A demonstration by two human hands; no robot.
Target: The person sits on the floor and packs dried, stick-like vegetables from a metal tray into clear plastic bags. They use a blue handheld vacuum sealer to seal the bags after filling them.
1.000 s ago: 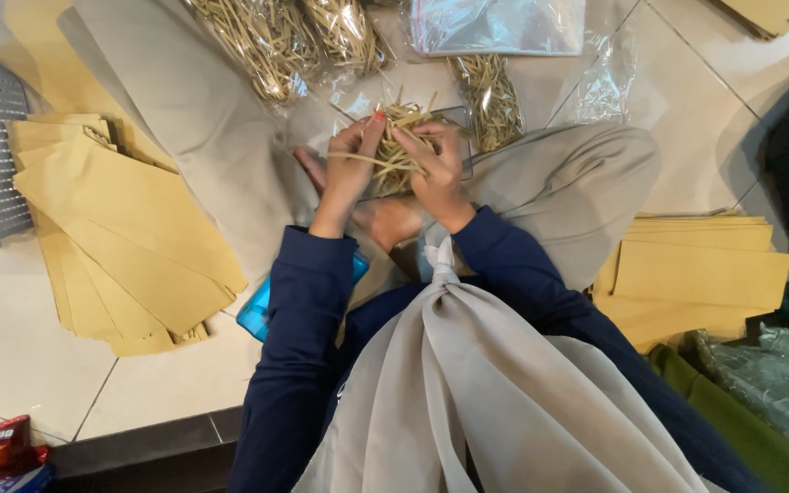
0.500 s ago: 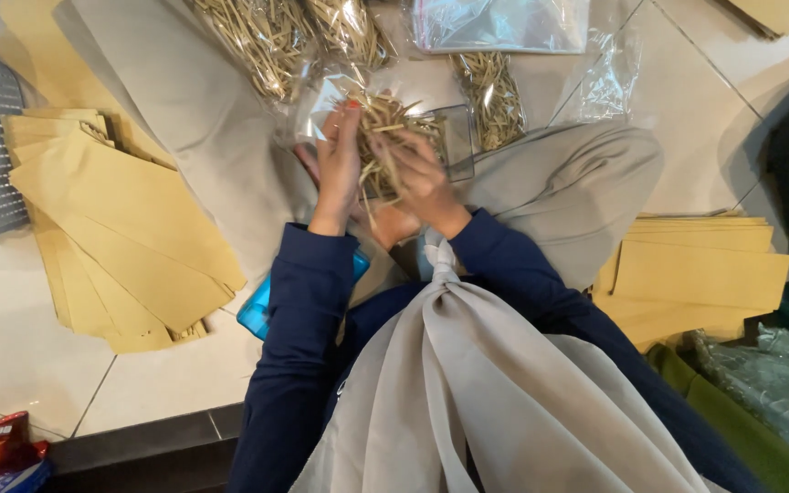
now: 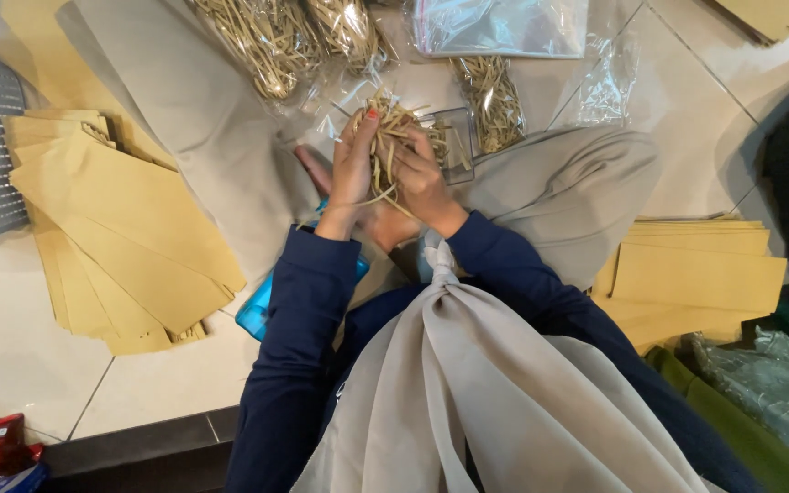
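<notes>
Hands meet over a wad of yellowish shredded strips (image 3: 394, 137): the left hand (image 3: 351, 169) has its fingers pressed upright against one side, the right hand (image 3: 420, 178) is curled around the other, squeezing the bundle between them. Just beyond the right hand's knuckles sits a small clear container (image 3: 454, 141), some strips already in it. Further out from the fingertips lie filled clear bags (image 3: 276, 41) of the same stuff, so some packing looks done; flat tan envelopes (image 3: 130, 228) stacked off the left elbow suggest plenty is left. Half a second ago the bundle sat lower between the palms, with clear wrap showing; now it is lifted and gathered tighter.
</notes>
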